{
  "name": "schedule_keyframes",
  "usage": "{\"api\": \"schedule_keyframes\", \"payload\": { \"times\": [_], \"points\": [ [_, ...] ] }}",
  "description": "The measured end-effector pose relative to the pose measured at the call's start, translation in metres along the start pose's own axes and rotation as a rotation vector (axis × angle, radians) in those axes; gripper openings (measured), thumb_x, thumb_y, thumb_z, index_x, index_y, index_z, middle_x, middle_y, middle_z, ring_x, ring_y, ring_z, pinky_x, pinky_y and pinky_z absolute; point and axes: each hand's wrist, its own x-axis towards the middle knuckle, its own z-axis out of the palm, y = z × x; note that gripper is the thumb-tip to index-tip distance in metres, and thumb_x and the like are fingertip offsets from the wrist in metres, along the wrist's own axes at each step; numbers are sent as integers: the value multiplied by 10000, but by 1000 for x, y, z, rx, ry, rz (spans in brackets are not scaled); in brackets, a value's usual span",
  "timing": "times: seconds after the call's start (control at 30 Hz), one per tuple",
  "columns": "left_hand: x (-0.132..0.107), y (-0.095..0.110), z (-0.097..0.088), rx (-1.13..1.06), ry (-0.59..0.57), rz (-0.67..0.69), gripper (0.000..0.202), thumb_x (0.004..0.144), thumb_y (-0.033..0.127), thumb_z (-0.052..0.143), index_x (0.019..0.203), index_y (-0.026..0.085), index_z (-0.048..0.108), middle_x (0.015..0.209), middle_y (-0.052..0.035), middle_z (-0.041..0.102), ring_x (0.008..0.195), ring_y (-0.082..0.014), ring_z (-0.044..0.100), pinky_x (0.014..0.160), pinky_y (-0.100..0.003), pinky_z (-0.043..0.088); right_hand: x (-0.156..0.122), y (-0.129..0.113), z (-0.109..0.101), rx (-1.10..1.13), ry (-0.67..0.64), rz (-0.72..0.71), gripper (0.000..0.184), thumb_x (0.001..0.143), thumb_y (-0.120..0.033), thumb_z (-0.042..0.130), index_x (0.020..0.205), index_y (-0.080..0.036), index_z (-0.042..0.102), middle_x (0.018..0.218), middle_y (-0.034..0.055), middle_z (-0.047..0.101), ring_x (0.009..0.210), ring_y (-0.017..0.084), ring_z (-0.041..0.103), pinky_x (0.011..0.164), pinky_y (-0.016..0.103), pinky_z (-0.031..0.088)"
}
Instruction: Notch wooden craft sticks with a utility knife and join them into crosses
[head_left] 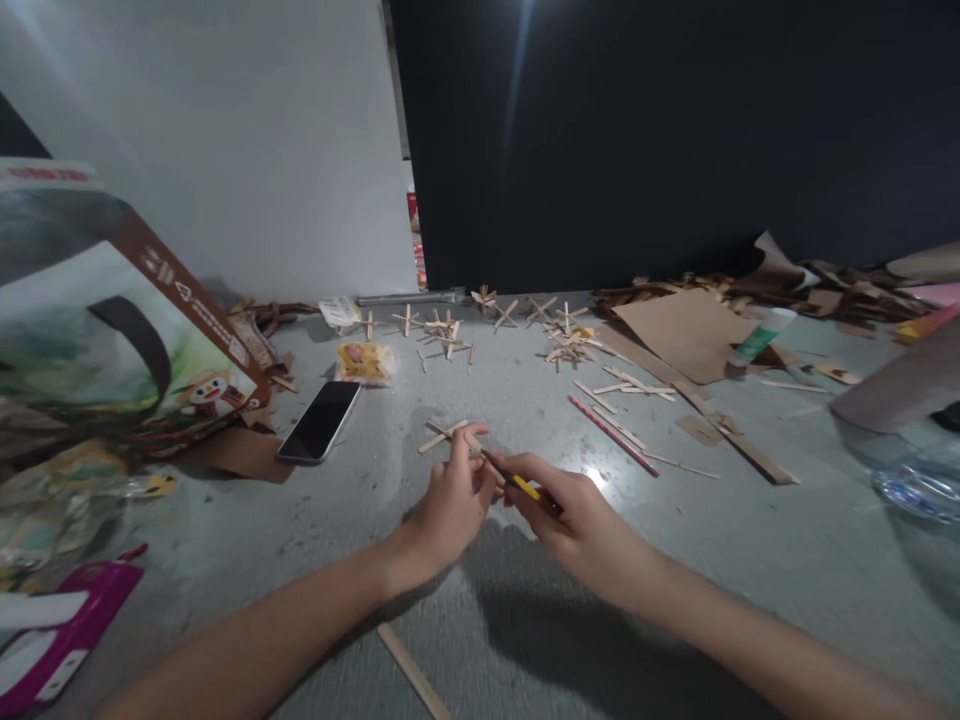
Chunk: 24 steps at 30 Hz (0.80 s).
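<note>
My left hand [450, 495] pinches a small wooden stick piece [471, 440] above the grey floor. My right hand [559, 505] is closed round a yellow and black craft knife [516, 482], whose tip meets the stick at my left fingertips. Just beyond the hands lie two crossed wooden sticks [442, 435]. A long wooden stick [412, 672] lies on the floor below my left forearm.
A black phone [320, 422] lies to the left, next to a large printed box [112, 330]. Stick crosses [442, 330] and loose sticks are scattered along the back, with cardboard pieces [686, 330], a red pencil [611, 435] and a purple object [52, 640].
</note>
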Motion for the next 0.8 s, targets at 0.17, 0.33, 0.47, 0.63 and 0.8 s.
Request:
{"api": "schedule_keyframes", "payload": {
  "times": [0.17,0.33,0.47,0.63,0.8],
  "points": [
    [-1,-3,1,24,-13,3,359,1026,253,567,1371,215,475,858,-51,804,798,-233,805,668,-302,556,0,-1,-2,-154,-9,-62,310,1027,-146,482,1218,-223,712,1008,76,780,752,182,684,672,269,531],
    [0,-3,1,18,-1,-1,337,1049,298,553,1362,207,470,874,-78,815,827,-249,817,699,-327,577,-1,1,-2,-283,-28,-82,393,1013,-105,441,1283,-219,703,984,84,733,647,157,611,585,244,457],
    [1,-3,-1,51,18,21,337,1051,309,561,1359,206,471,863,-80,813,811,-247,808,716,-339,573,-4,6,-2,-430,-60,-108,506,1006,-93,414,1444,-197,646,1039,106,706,620,147,587,584,253,456],
    [7,-2,-2,18,88,33,304,1032,284,596,1304,216,479,807,-47,795,734,-227,787,664,-306,555,-6,13,-2,-602,-47,-122,572,974,-73,435,1491,-212,636,1066,112,709,627,147,596,606,263,468],
    [8,-2,-2,-63,91,13,324,1000,295,651,1265,224,477,776,-26,786,696,-221,786,649,-298,575,-4,13,-2,-454,-29,-103,541,1009,-99,442,1501,-209,638,1053,111,713,626,142,596,576,249,459]
  ]
}}
